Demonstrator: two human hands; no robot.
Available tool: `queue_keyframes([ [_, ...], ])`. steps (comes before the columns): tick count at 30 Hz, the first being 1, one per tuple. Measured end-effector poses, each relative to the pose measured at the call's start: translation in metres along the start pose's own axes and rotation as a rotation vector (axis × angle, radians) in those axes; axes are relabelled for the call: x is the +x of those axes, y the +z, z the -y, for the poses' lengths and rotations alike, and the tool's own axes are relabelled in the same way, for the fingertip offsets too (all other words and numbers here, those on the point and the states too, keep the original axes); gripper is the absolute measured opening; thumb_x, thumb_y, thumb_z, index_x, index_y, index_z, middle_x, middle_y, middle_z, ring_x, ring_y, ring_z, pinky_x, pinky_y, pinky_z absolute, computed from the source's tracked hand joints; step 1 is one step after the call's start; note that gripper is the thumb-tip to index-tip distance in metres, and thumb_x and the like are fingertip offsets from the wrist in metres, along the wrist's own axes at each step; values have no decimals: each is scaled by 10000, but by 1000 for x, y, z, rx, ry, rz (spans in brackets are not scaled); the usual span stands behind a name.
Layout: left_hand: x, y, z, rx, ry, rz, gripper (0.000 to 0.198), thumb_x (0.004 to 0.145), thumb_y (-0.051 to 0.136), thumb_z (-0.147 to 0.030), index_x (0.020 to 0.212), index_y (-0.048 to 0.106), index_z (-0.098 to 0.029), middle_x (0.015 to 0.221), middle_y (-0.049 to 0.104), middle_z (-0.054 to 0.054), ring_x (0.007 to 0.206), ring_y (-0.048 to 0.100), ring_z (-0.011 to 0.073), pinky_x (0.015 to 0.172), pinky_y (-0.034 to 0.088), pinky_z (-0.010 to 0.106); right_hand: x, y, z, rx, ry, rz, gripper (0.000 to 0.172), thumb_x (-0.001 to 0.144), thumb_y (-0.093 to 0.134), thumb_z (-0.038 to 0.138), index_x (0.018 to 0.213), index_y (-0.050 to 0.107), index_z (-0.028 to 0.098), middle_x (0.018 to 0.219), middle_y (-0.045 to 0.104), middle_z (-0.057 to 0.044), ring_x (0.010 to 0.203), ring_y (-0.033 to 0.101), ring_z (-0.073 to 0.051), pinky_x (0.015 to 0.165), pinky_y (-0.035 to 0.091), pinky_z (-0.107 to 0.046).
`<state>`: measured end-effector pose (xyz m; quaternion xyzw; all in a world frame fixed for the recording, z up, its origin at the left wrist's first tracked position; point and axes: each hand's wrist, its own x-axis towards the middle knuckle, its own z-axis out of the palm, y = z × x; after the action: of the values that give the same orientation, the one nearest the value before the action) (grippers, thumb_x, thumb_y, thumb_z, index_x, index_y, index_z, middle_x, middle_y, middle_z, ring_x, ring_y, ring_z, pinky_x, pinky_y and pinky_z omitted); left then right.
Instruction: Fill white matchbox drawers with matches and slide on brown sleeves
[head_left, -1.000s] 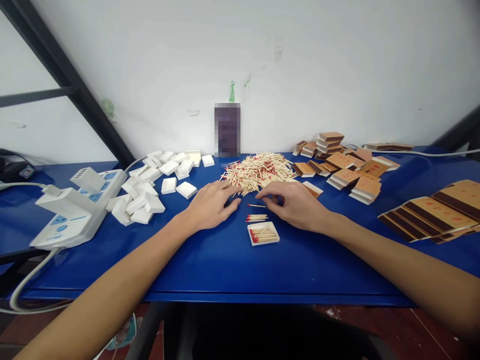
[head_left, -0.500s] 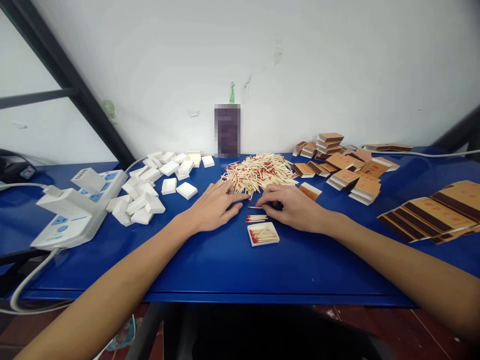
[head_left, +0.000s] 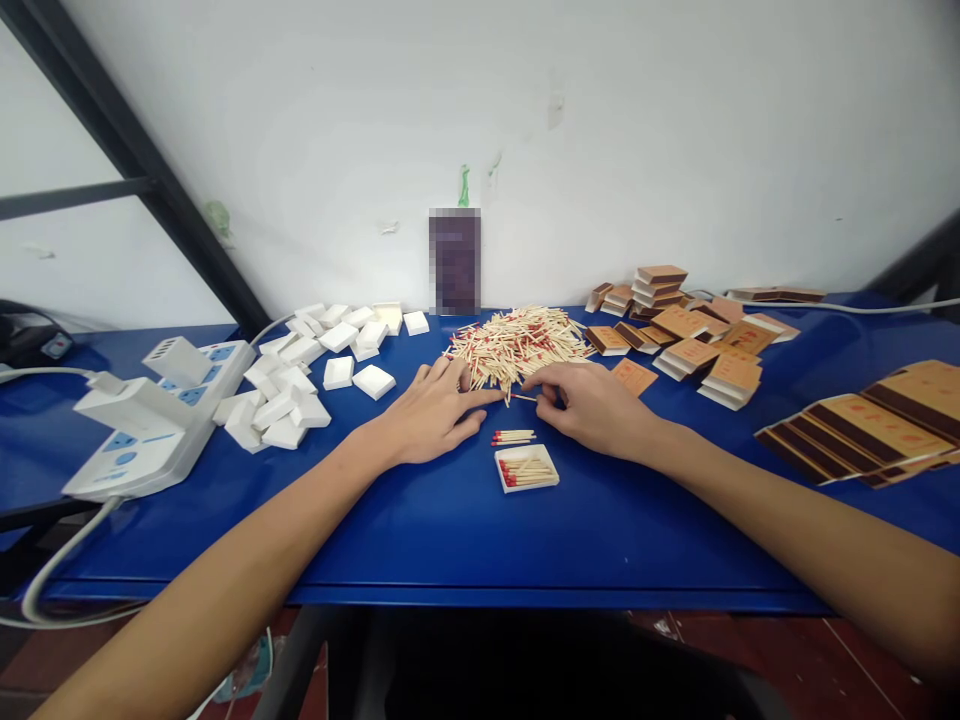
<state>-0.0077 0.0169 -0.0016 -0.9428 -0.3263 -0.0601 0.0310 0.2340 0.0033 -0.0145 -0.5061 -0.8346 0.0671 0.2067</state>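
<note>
My left hand (head_left: 439, 412) lies flat on the table with its fingers spread, the index finger stretched along the front edge of a heap of matches (head_left: 521, 345). Opposite it, my right hand (head_left: 589, 408) has its index fingertip at the heap, with the thumb a little apart below. A single red-headed match (head_left: 523, 398) lies between the two hands, its plain end by my right thumb. Closer to me is a small row of matches (head_left: 513, 437), heads to the left. Below that row sits a white matchbox tray (head_left: 553, 472) with matches in it.
White trays (head_left: 289, 395) are piled at left, beside a power strip (head_left: 161, 420) with plugged-in chargers. Orange-brown matchbox sleeves (head_left: 686, 325) lie at right, with flattened ones (head_left: 862, 425) nearer me. A pixelated dark panel (head_left: 456, 262) stands against the wall.
My right hand has shifted slightly away from me toward the heap, and its thumb and index finger have parted. The orange sleeve beside it shows more. My left hand has barely moved.
</note>
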Motion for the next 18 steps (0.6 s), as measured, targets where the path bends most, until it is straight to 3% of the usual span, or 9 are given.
queue_keyframes([
  [3, 0, -1, -1, 3, 12, -2, 411, 1013, 368, -355, 1389, 532, -330, 1039, 460, 91, 971, 436, 257, 827, 379, 400, 0, 1, -1, 4, 18, -9, 249, 812, 551, 144, 1012, 696, 175, 711, 631, 2, 668, 569, -164, 633, 388, -296],
  [9, 0, -1, -1, 19, 38, -23, 404, 1019, 357, -351, 1379, 539, -321, 1066, 467, 99, 977, 441, 259, 817, 381, 397, -1, 7, -1, 15, -171, -50, 291, 895, 500, 180, 1108, 698, 197, 958, 606, -75, 877, 583, -210, 757, 456, -340],
  [12, -1, 0, -1, 15, 44, -22, 394, 1019, 360, -345, 1359, 555, -308, 1072, 470, 101, 983, 447, 261, 816, 379, 396, -2, 9, -1, 10, -218, -28, 324, 937, 468, 214, 1183, 678, 196, 991, 588, -96, 933, 570, -232, 814, 476, -380],
  [18, -1, 2, 0, -49, 17, -92, 348, 1001, 409, -308, 1282, 613, -294, 1027, 491, 79, 967, 456, 246, 826, 377, 397, -2, 9, 0, 0, -255, -20, 312, 938, 456, 183, 1152, 683, 174, 1041, 642, -111, 998, 577, -256, 892, 485, -430],
])
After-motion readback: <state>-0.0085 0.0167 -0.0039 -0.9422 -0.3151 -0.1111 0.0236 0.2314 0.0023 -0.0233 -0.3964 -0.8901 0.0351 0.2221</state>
